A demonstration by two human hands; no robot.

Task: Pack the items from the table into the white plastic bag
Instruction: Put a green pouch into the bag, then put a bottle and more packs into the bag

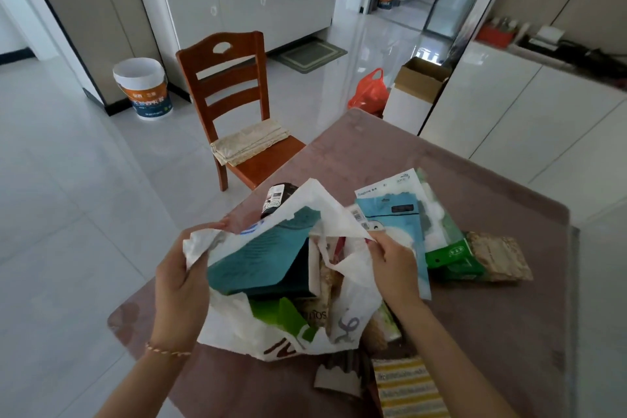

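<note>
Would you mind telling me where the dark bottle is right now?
The dark bottle lies on the table just behind the white plastic bag, near the table's far left edge, in front of the wooden chair.

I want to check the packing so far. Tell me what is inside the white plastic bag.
Both hands hold the white plastic bag open. Inside lie a teal box, a green packet and some printed packets beside them. Whatever lies deeper is covered.
</note>
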